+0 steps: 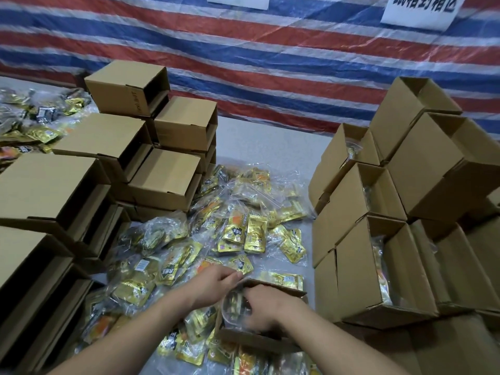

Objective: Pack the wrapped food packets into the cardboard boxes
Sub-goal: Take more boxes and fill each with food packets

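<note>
A small open cardboard box [278, 289] lies on the table in front of me among gold food packets in clear bags. My right hand [266, 304] presses a clear bag of packets [232, 307] down into the box, fingers curled over it. At the box's far left corner my left hand [216, 282] rests with its fingers on the bag's upper edge. Several more bagged gold packets [243, 234] cover the middle of the table.
Stacks of empty cardboard boxes [67, 190] lie on their sides along the left. Filled open boxes [378, 253] are stacked at the right. More loose packets [32, 123] lie at the far left. A red, white and blue striped tarp [270, 63] hangs behind.
</note>
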